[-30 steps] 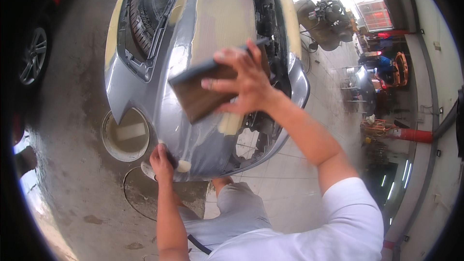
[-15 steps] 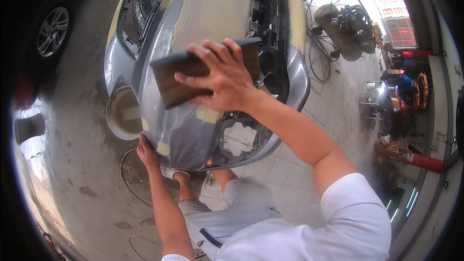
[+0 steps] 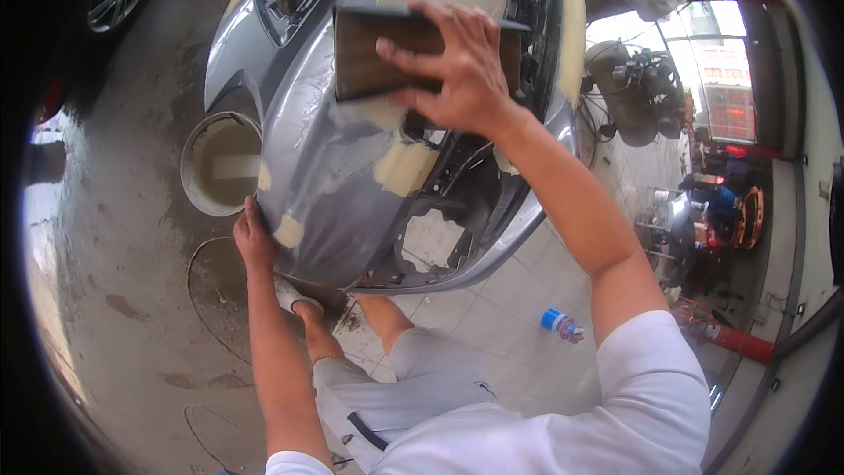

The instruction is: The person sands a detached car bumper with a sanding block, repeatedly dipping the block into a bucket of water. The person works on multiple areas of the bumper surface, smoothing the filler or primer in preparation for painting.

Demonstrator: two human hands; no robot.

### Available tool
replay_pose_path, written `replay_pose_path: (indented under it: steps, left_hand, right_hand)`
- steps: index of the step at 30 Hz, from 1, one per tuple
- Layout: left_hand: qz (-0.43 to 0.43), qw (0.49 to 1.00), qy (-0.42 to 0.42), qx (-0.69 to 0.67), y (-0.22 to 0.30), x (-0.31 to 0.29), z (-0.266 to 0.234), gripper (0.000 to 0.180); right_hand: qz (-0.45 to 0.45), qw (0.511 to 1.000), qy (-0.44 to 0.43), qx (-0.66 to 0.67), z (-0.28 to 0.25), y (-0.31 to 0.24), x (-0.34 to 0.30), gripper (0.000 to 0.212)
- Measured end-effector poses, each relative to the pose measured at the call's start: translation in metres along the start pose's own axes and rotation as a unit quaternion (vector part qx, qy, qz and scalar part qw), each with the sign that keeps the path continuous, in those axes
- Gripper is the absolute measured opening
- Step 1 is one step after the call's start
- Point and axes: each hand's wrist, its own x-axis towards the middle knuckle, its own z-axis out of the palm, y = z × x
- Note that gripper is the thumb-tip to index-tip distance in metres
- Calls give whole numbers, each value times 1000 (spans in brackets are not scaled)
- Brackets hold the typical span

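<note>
A grey car bumper [image 3: 325, 229] with cream filler patches lies in front of me, its openings and dark inner parts along the right. Across its upper surface, my right hand [image 3: 466, 75] presses a flat brown sanding block [image 3: 362, 48], thumb and fingers spread over it. A thin dark sheet edge shows along the block's far side; its underside is hidden. Down at the bumper's near left edge, my left hand [image 3: 255, 236] is closed around the rim, with part of the fingers out of sight.
A round bucket [image 3: 188, 167] of cloudy water with a pale strip inside stands left of the bumper. On the tiles at right lies a blue-capped bottle [image 3: 557, 322]. An air compressor [image 3: 626, 92] stands farther back. A thin hose [image 3: 190, 286] curves over the floor at left.
My right hand and the sanding block have moved farther along the bumper, away from me. The left hand keeps its grip on the edge. The view has shifted, bringing the bottle into sight.
</note>
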Motion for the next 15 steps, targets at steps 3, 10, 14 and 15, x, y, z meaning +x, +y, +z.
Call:
replay_pose_path:
  steps: [3, 10, 14, 15]
  left_hand:
    - [-4, 1000, 10, -11, -1, -2, 6, 64]
    - [-10, 994, 57, 90, 4, -4, -4, 59]
    - [183, 930, 223, 227, 65, -37, 16, 46]
    - [248, 926, 174, 226, 82, -50, 24, 51]
  right_hand:
    - [-89, 991, -98, 23, -18, 7, -4, 63]
    - [120, 984, -94, 94, 8, 113, 107, 77]
    - [114, 991, -72, -11, 23, 127, 105, 85]
    - [138, 983, -89, -77, 27, 109, 107, 84]
